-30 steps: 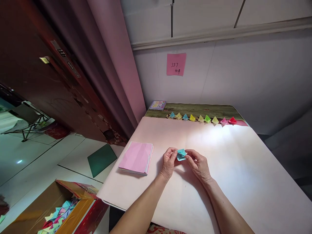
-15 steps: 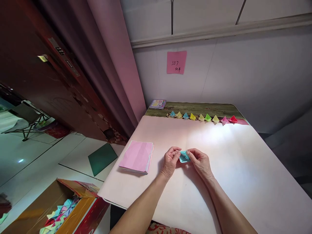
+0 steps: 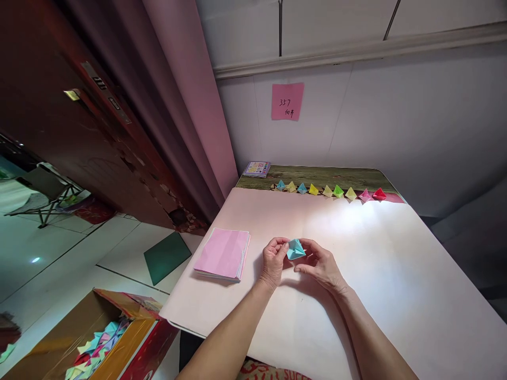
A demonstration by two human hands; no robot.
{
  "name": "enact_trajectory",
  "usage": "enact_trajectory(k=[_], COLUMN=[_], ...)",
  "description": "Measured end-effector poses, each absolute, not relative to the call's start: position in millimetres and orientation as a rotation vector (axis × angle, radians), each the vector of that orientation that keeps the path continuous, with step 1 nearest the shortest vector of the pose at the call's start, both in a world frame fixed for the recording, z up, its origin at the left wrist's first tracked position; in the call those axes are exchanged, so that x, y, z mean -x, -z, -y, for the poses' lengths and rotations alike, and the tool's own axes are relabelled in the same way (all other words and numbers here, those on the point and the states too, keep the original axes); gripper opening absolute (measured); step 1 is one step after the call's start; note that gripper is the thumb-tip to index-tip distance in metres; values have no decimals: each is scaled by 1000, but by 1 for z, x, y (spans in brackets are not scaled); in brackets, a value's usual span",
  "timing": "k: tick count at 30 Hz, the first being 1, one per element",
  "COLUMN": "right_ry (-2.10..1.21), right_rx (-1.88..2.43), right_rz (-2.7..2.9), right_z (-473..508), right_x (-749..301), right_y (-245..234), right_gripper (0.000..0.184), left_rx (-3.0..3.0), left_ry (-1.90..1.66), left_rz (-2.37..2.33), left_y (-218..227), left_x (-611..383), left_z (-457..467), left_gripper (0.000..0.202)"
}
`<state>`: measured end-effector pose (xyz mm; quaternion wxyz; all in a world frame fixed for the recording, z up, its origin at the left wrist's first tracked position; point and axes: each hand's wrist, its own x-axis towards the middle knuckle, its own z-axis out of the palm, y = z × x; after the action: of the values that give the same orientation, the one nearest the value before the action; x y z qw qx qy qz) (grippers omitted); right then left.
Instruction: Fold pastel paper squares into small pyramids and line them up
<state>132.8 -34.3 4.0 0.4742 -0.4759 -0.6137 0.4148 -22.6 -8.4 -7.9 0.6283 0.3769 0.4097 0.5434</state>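
Note:
A small folded piece of turquoise origami paper (image 3: 295,250) is held just above the table, with pointed flaps showing on its front. My left hand (image 3: 274,262) pinches its left edge between thumb and fingers. My right hand (image 3: 320,265) is beside its right side, thumb dropped away from the paper and fingers apart; the fingertips reach behind the paper, and whether they touch it is hidden. To the left of my hands lies a stack of paper sheets (image 3: 224,253) with a pink one on top.
Several small folded paper pieces (image 3: 338,191) in various colours stand in a row at the table's far side. A stack of cards (image 3: 256,169) sits at the back left corner. On the floor, a cardboard box (image 3: 134,338) holds more folded papers. A pink note (image 3: 287,102) hangs on the wall.
The turquoise paper has been turned so that its pointed flaps face up. My right thumb has come off it and opened away, while my left hand keeps its pinch.

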Motion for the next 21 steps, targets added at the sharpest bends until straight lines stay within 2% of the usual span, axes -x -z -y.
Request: enact_trajectory(k=[2,3,8,12,15,21], right_ry=[-953,-920,-770,-658,-650,-901], right_rx=[1191,1202,1243,1327,1339,1295], right_rz=[1537,1533,1507,1493,1448,1256], right_z=[35,36,38,38,37,33], right_x=[-131,-130,-124,-124,-123,-121], right_y=[-4,-4,-2,-1,-2,1], right_gripper=[71,68,33,21,20,29], left_rx=[-843,-849,-969,-1018,-1039,-1025], left_ry=[-1245,-1243,-1243,-1204,-1190,-1191], left_rz=[-931,-938,-967,-933,-906,-908], left_y=[8,8,6,3,1,8], left_x=[23,23,22,22,22,20], left_z=[8,8,9,11,11,9], left_gripper=[28,28,26,28,31,29])
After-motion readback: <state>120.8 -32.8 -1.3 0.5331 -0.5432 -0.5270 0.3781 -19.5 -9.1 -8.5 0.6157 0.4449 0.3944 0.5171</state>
